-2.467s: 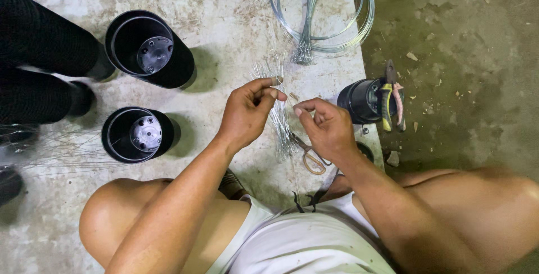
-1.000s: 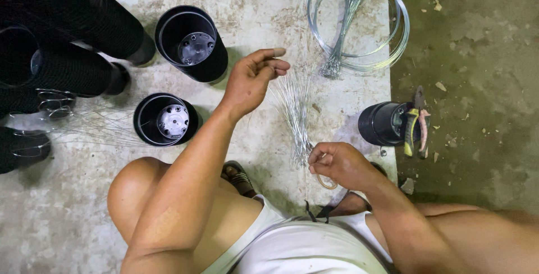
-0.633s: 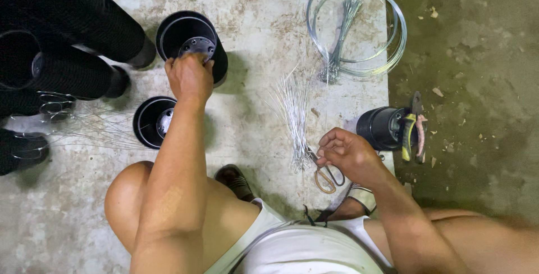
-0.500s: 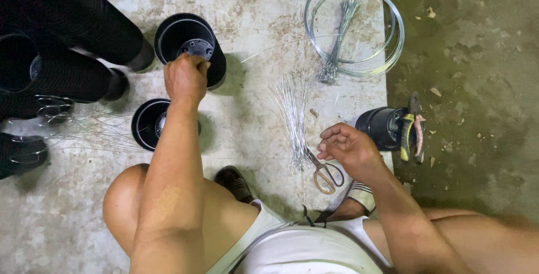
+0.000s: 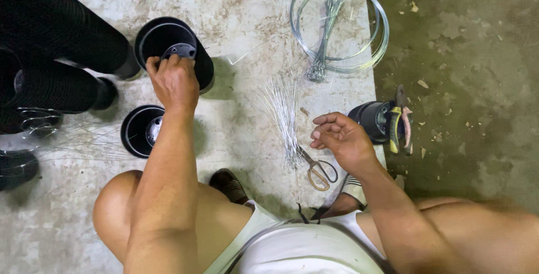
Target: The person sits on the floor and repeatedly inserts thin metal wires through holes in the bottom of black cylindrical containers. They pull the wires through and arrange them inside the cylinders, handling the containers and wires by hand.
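Note:
My left hand [image 5: 173,81] reaches forward and grips the rim of a black plastic pot [image 5: 171,46] lying on the concrete floor. A second black pot [image 5: 138,132] stands just below it, partly behind my forearm. My right hand [image 5: 342,137] hovers loosely curled and holds nothing, just right of a bundle of cut silver wire pieces [image 5: 283,114] spread on the floor. A pair of scissors [image 5: 318,170] lies under that hand's wrist.
A coil of silver wire [image 5: 380,38] with a twisted wire bunch [image 5: 323,44] inside lies at the top right. A small black pot [image 5: 373,121] carries pliers [image 5: 400,122]. Stacked black pots [image 5: 62,38] lie at the left; loose wires [image 5: 78,139] spread beside them.
My left hand let go of a wire strand and moved left to the upper black pot. My right hand lowered toward the scissors, then lifted off them.

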